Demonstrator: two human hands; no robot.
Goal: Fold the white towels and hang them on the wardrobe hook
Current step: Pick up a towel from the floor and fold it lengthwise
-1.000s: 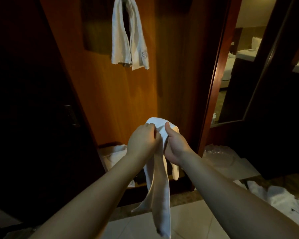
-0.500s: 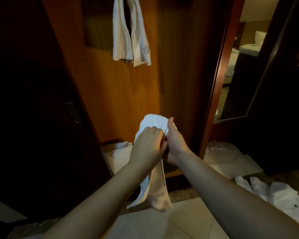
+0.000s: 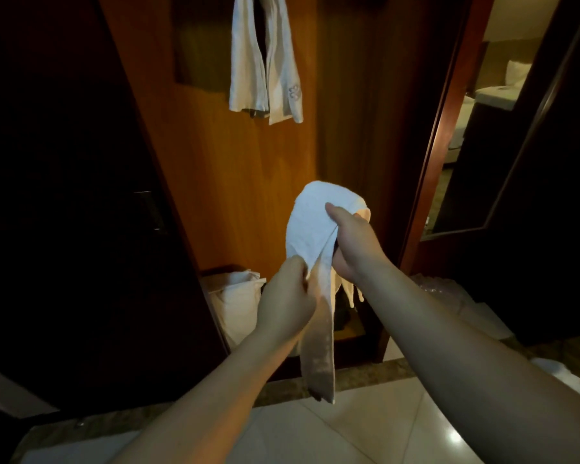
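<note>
1. Head view: the right hand (image 3: 352, 242) clamps the bunched top of a white towel (image 3: 315, 222), thumb pressed on the cloth.
2. The left hand (image 3: 287, 304) pinches the towel's hanging strip lower down.
3. Another towel (image 3: 265, 61) hangs high on the wooden wardrobe panel (image 3: 248, 179); grey embroidery near its lower corner is unreadable.
4. White cloth (image 3: 238, 296) lies at the wardrobe's bottom edge.

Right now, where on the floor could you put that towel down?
The pale floor tiles between the two arms are bare. It is crowded by the wardrobe: folded white cloth at its foot, plastic wrapping to the right, more white cloth at the far right.
</note>
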